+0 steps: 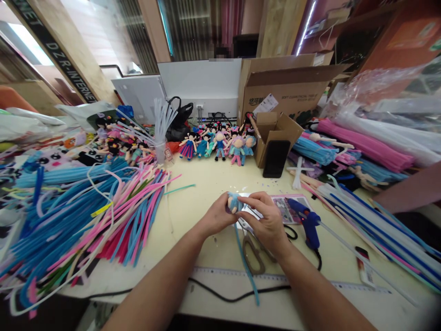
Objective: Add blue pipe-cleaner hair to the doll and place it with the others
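Your left hand (220, 212) grips a small blue-haired doll head (234, 202), fingers closed about it, above the table (196, 184). Your right hand (267, 218) brings thumb and forefinger, slightly parted, to its blue side — whether they pinch it is unclear. A blue strip (246, 262) trails below — just left of the scissors' handles (254, 257).

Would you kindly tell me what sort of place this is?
Probably a small craft workshop: the table holds a pile of fuzzy stems, a glue gun and many little dolls.
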Motion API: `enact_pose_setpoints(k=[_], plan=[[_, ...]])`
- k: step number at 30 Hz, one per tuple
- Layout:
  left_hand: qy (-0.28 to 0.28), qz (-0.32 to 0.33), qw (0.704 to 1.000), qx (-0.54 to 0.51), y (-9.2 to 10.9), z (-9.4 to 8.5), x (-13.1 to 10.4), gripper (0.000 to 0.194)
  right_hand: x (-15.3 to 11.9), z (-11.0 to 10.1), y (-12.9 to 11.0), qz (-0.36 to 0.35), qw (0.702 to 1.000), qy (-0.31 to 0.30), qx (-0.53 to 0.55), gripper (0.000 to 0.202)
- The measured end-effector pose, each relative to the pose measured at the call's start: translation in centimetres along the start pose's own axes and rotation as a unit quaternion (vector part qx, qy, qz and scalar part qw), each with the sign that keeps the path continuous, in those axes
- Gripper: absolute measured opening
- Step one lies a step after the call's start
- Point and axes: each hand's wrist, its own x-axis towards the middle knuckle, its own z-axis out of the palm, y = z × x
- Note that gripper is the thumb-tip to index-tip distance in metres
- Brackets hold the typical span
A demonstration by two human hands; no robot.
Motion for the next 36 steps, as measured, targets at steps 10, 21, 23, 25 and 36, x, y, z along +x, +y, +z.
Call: enact_pose_setpoints(k=[10, 21, 23, 25, 36], plan=[[-0.036, 0.0, 0.999, 0.0, -0.22, -0.25, 0.0, 0.021, 0.16, -0.19, 0.05, -0.002, 1.0, -0.011, 0.005, 0.029], [-0.048, -0.005, 0.999, -0.008, -0.2, -0.46, -0.14, 0.023, 0.43, -0.46, -0.13, 0.008, 1.0, -0.012, 0.02, 0.025], [-0.028, -0.005, 1.0, -0.003, -0.14, -0.4, -0.2, 0.023, 0.46, -0.49, -0.24, 0.01, 1.0, 0.0, 0.017, 0.023], [-0.007, -0.003, 1.0, 0.001, -0.11, -0.35, -0.22, 0.024, 0.49, -0.51, -0.33, 0.012, 1.0, 0.009, 0.014, 0.021], [-0.002, -0.008, 1.0, 0.025, 0.16, -0.61, -0.13, 0.02, 0.29, -0.45, 0.07, 0.018, 1.0, -0.012, 0.015, 0.026]])
